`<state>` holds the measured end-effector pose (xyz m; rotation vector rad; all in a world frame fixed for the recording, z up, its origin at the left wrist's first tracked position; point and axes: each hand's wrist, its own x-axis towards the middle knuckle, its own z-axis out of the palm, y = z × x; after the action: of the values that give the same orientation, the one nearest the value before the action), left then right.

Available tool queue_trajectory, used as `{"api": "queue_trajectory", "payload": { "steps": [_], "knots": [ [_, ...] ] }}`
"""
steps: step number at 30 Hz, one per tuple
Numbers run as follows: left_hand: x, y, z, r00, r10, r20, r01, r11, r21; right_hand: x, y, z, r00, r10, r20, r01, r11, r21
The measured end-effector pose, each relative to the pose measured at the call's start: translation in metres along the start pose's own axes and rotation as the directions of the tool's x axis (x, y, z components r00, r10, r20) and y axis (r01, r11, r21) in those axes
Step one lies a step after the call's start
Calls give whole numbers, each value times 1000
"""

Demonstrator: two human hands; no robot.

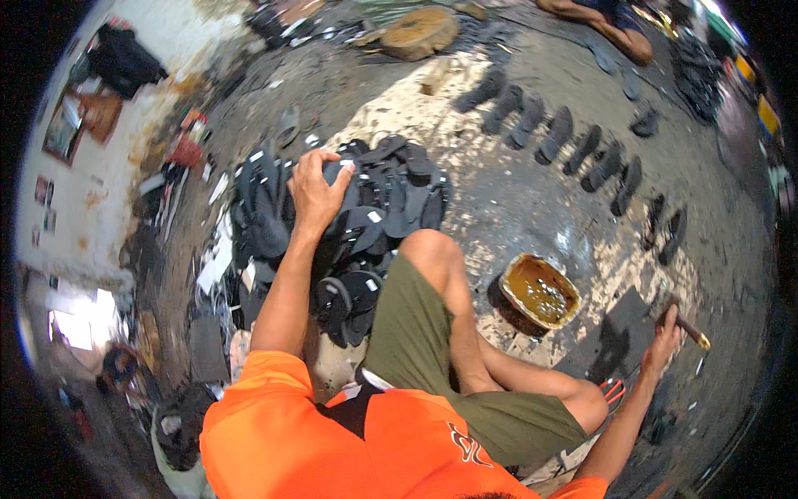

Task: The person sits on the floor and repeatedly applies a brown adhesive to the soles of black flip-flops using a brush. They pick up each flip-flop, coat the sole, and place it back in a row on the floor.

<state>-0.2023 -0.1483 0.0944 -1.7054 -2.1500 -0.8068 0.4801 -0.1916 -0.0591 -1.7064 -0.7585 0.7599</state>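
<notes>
My left hand (314,193) is over a heap of black sandals (407,187), its thumb and fingers closed on the edge of a dark sandal (332,173) with a small white tag. My palm hides part of that sandal. Out to the far right, my right hand (661,343) grips a short brown-handled tool (692,331) with a yellowish tip; its exact kind is unclear. Between my bent leg and the right hand stands a squarish tub (539,291) of glossy amber-brown liquid. A dark flat sheet (607,337) lies on the floor near the right hand.
Several dark soles (555,135) lie in a curved row beyond the tub. A round wooden block (420,33) sits at the far side. Another person's arm (611,32) shows at the top right. White scraps (216,262) litter the floor by the stained wall (100,195) on the left.
</notes>
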Motion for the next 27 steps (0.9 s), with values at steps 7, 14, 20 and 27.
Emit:
{"api": "queue_trajectory", "payload": {
  "steps": [7, 14, 20, 27],
  "knots": [
    [-11, -108, -60, 979, -102, -174, 167, 893, 417, -81, -77, 59, 994, -103, 46, 110, 972, -209],
    [-41, -127, -75, 970, 78, -231, -83, 996, -13, -124, -4, 181, 886, -134, 445, 316, 875, -366],
    [-83, -33, -52, 992, 126, -4, -95, 726, -681, -128, 25, 188, 801, -481, 357, 597, 693, -405],
    [-131, 37, -9, 879, 371, 298, -149, 809, -569, -119, -12, 80, 777, -217, 591, 628, 319, -709]
  ]
}}
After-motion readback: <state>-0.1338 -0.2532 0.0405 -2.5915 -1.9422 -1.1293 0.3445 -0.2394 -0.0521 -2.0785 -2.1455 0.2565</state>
